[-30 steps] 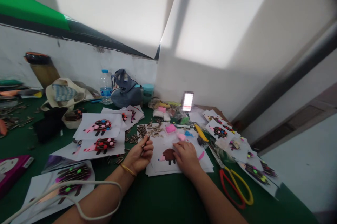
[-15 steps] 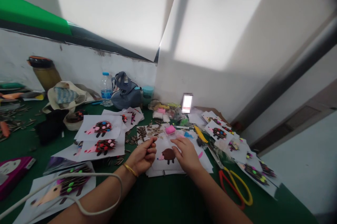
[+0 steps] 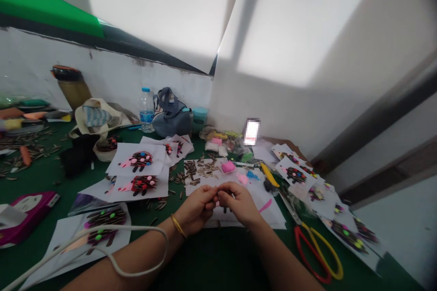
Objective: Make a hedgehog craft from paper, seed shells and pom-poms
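Head view, clock centred on the two hands, 12 at top of frame. Left hand [image 3: 200, 206] and right hand [image 3: 239, 202] met at the fingertips over white paper sheets [image 3: 273, 219]. Left fingers were curled in, thumb up against them; right fingers were bent, bunched narrow, tips against or right by the left ones. Could not tell whether anything was pinched between; tips too small and partly hidden. An animal figure lay on the top sheet, directly under the hands, mostly covered; dark legs [image 3: 227, 211] showed below the right fingers.

Sunflower seeds [image 3: 205, 170] were spread on paper at 11 o'clock, near the left hand, more spilling onto the green cloth [image 3: 221, 257]. Bright pink lump [image 3: 228, 166] sat just past 12, pale pink lump [image 3: 242, 179] and blue lump [image 3: 253, 176] at 2. Pink strip [image 3: 266, 205] lay at 3, beside the right hand. Yellow-handled tool [image 3: 269, 174] at 2; scissors [image 3: 317, 254], one red handle, one yellow, at 4.

Decorated hedgehog cards [image 3: 139, 161] were stacked at 10, more hedgehog cards [image 3: 297, 175] fanned out around 2 to 4. Water bottle [image 3: 146, 115] and blue-grey bag [image 3: 172, 118] stood at 11 by the wall. White cable [image 3: 136, 227] looped over the left forearm at 8; yellow bracelet [image 3: 178, 226] on the left wrist.
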`<control>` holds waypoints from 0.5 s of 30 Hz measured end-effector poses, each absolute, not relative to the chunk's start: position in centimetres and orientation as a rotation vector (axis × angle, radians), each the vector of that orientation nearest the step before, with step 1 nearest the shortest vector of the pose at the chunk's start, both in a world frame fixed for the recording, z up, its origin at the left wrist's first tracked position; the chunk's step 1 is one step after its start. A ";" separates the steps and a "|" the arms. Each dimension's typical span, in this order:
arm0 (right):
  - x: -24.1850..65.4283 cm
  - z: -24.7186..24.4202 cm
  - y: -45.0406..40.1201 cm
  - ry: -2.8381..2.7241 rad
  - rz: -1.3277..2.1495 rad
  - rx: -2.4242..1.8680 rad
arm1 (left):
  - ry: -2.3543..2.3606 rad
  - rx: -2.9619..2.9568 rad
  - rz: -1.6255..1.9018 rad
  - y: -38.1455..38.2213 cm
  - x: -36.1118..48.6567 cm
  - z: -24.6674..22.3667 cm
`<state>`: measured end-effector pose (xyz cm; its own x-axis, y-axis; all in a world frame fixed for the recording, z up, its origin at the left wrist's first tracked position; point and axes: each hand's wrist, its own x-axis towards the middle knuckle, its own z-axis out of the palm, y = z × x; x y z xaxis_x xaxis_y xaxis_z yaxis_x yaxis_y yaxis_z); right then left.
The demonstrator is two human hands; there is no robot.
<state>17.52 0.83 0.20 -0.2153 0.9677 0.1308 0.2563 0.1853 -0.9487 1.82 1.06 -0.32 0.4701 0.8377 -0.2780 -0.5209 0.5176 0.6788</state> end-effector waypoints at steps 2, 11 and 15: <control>17.8 0.0 0.9 -1.632 1.076 -1.205 | 0.679 0.598 0.898 1.0 1.8 -0.3; 20.9 -1.7 3.5 -1.955 0.475 -1.345 | 0.754 0.565 1.008 2.5 1.0 -0.5; 20.7 -2.1 3.7 -2.003 0.438 -1.351 | 0.766 0.553 1.009 2.8 1.1 -1.2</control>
